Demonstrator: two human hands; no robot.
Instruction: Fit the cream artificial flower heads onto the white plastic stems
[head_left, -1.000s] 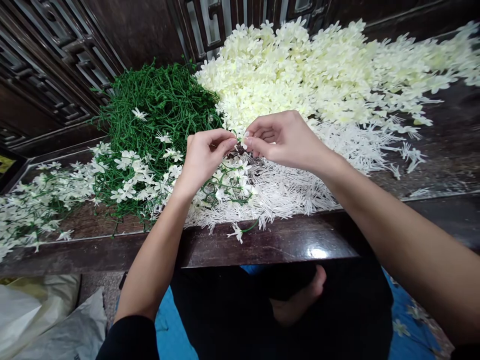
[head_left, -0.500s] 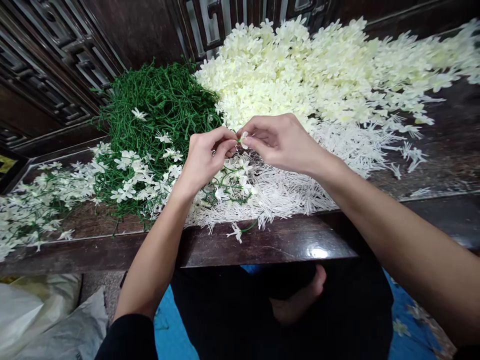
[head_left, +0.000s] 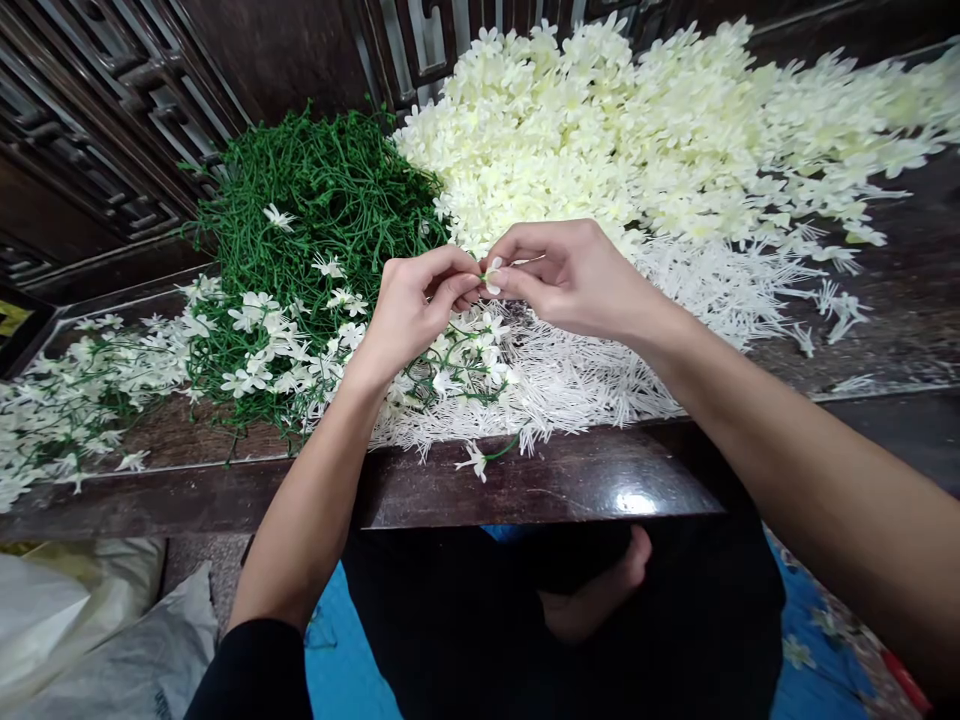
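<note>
in the head view, the left hand (head_left: 415,302) and the right hand (head_left: 583,278) met over the middle of the surface (head_left: 540,490), with a small white flower (head_left: 493,276) between them. the left thumb and forefinger were pressed together at its green base; the right thumb and forefinger were clamped on its petal side. such a tip-to-tip pinch probably suited so slight a piece, letting each hand steady one end.

taking that flower as the clock's centre, the pile of green stems (head_left: 322,190) lay at ten o'clock and the creamy blossom heap (head_left: 637,140) spread from twelve to two. the spiky white pieces (head_left: 600,375) ran from three to five, while the flowered sprigs (head_left: 259,350) sat around eight — and one loose sprig (head_left: 474,460) lay at six, near the front edge. the heaps seemed sorted by kind and set close about the hands, presumably to keep each within easy reach — though some mingled where they met.
</note>
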